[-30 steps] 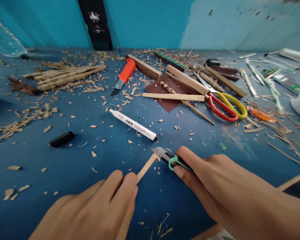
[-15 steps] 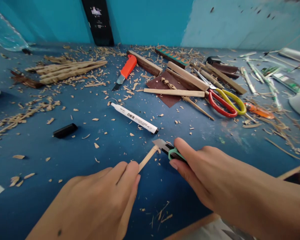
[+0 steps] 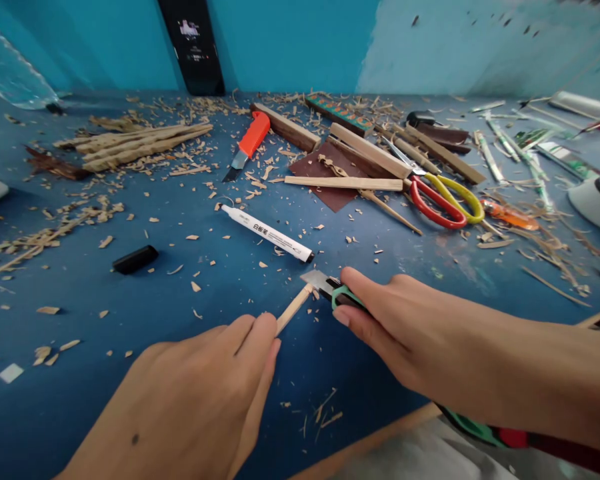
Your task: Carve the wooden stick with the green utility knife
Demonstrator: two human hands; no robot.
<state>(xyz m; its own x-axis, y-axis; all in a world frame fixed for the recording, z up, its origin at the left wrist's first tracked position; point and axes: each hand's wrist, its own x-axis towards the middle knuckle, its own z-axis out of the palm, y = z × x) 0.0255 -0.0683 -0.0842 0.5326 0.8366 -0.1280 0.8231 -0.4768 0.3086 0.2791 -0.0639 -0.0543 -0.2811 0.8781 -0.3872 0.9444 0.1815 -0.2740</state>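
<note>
Turquoise walls back a blue worktop [image 3: 80,333] littered with wood shavings, where a person whittles a thin wooden stick [image 3: 294,309] near the front edge. Its pale tip points away from the person, and the left hand [image 3: 200,400] is closed around it, thumb and forefinger pinching it just behind the exposed end while the rest of its length is hidden beneath the palm. The right hand [image 3: 405,333] is wrapped around a utility knife [image 3: 336,293] with a green-trimmed black body, index finger laid along its top, the short blade resting against the stick's tip. The stick looks light, stiff and slender, likely to snap or split if bent or cut too deep, so a grip close to the worked end, as here, seems the soundest hold; the bare wood should offer fair friction. Just beyond the blade lies a white marker [image 3: 266,233], uncapped, with a black cap [image 3: 135,259] well apart to the left. Farther back sit an orange-handled knife [image 3: 250,140], a sheet of brown sandpaper [image 3: 330,180] crossed by a flat wooden strip [image 3: 344,183], red-and-yellow scissors [image 3: 437,197] and a bundle of carved sticks [image 3: 135,143] at upper left. A dark phone [image 3: 193,47] leans against the wall.
</note>
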